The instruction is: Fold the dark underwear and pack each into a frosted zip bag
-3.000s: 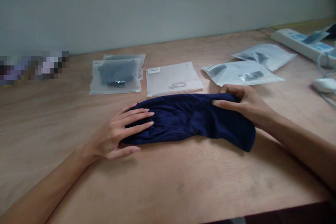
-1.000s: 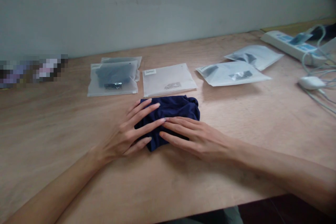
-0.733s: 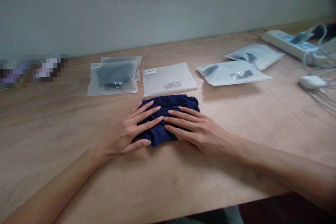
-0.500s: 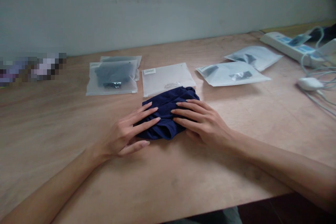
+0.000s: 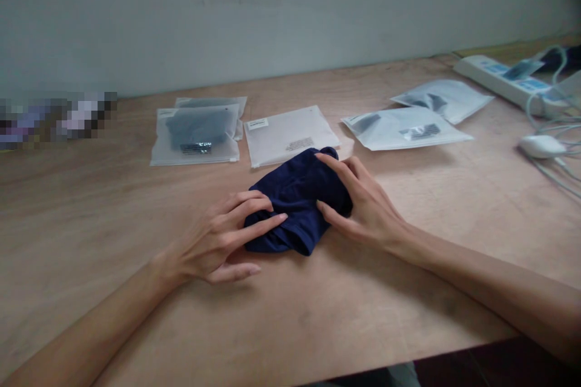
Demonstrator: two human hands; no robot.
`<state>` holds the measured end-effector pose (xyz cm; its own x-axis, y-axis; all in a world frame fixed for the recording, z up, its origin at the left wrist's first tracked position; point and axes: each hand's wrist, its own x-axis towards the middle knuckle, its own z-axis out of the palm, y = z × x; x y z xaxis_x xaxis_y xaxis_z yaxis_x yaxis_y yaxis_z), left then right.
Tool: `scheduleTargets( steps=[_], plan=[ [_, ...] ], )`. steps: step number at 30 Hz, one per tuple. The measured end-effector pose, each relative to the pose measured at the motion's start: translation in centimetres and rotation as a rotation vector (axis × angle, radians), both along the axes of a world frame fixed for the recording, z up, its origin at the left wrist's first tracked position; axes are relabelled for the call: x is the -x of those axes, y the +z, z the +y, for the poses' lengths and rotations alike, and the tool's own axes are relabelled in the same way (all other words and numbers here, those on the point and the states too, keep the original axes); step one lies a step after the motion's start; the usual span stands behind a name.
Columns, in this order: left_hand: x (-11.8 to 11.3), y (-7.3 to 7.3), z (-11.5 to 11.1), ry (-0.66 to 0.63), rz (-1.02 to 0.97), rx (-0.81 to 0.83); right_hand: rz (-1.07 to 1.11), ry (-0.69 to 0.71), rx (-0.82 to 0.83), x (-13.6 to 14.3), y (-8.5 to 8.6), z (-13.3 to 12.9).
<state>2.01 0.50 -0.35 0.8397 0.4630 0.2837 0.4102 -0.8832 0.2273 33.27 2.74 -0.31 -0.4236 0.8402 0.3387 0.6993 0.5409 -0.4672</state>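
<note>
A folded navy-blue garment (image 5: 295, 190) of soft fabric lies on the table in front of me, its near edge loose and wrinkled. My left hand (image 5: 227, 233) rests on its left side with fingers spread and the thumb on the wood. At the right end, my right hand (image 5: 358, 205) grips the fabric, index finger and thumb on top; the other fingers are hidden. Just behind the garment is a flat frosted zip bag (image 5: 285, 130) with a label in one corner and small print.
Two frosted bags with dark contents, the front bag (image 5: 195, 124) overlapping the other, lie at the back left. Two puffier white bags, including a nearer bag (image 5: 403, 127), lie at the right. A power strip (image 5: 503, 81) and white charger (image 5: 542, 146) with cables occupy the right edge.
My right hand has gone from lying flat on the garment to gripping its right end. The garment has turned slightly and its right side is bunched. My left fingers have bent a little.
</note>
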Motion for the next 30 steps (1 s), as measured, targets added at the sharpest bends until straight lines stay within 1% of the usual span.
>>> scheduleTargets(
  steps=[3,7,11,14,16,19,22,24,28,30],
  plan=[
    [0.0,0.4,0.0,-0.053,-0.004,0.039,0.14,0.056,-0.049,0.3,0.0,-0.6],
    [-0.2,0.5,0.0,-0.132,-0.028,0.061,0.206,0.084,-0.15,0.2,0.0,-0.6],
    [-0.1,0.2,-0.1,-0.131,-0.017,0.049,0.239,0.166,-0.244,0.1,0.0,-0.6],
    [0.0,0.0,-0.3,-0.113,-0.011,0.026,0.266,0.291,-0.309,0.0,-0.2,-1.1],
    [0.0,0.0,-0.6,-0.064,-0.024,-0.014,0.281,0.367,-0.318,-0.1,-0.2,-1.5],
    [0.0,0.3,-0.8,-0.007,-0.085,-0.099,0.21,0.493,-0.293,-0.4,0.0,-1.9],
    [-0.1,0.5,-0.9,-0.014,-0.109,-0.147,0.05,0.658,-0.33,-0.5,0.6,-1.9],
    [-0.3,0.7,-0.9,-0.019,-0.095,-0.146,-0.028,0.733,-0.367,-0.2,0.9,-1.8],
    [-0.5,0.7,-0.8,-0.019,-0.157,-0.172,-0.09,0.807,-0.339,0.5,1.0,-2.1],
    [-0.6,0.5,-0.6,-0.038,-0.102,-0.138,-0.087,0.795,-0.328,0.8,0.9,-2.2]
  ],
)
